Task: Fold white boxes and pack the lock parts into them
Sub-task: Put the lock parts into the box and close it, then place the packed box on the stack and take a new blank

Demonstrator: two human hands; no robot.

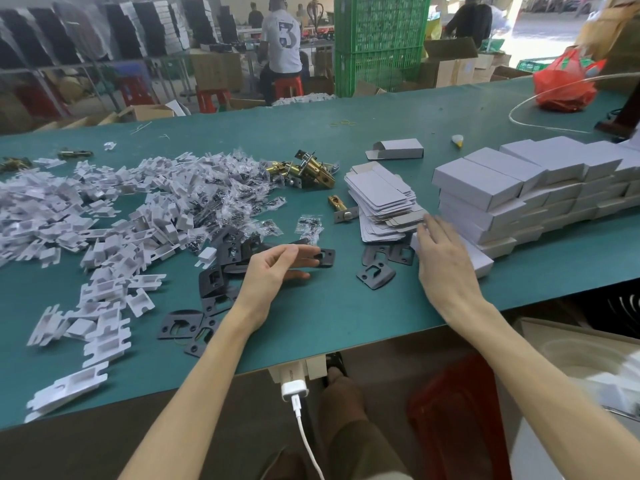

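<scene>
Right hand (446, 258) lies flat, fingers straight and a little spread. Its fingertips reach the near edge of the fanned stack of flat white cardboard box blanks (384, 199), and its palm is at the foot of the block of folded white cardboard boxes (502, 195). Left hand (273, 268) curls with the thumb above and the fingers below, pinching a flat black metal strike plate (325, 258) just over the green table top (346, 317).

Bare green runs between the two wrists down to the table's near edge, which slants from lower left to right. A wide heap of white plastic inserts (69, 216) covers the left half and spills to that edge. The box block fills the right side. Clear plastic bags of screws (235, 188) pile up behind the left hand, with brass latch bolts (308, 171) just beyond. More loose black plates (375, 277) lie between the hands.
</scene>
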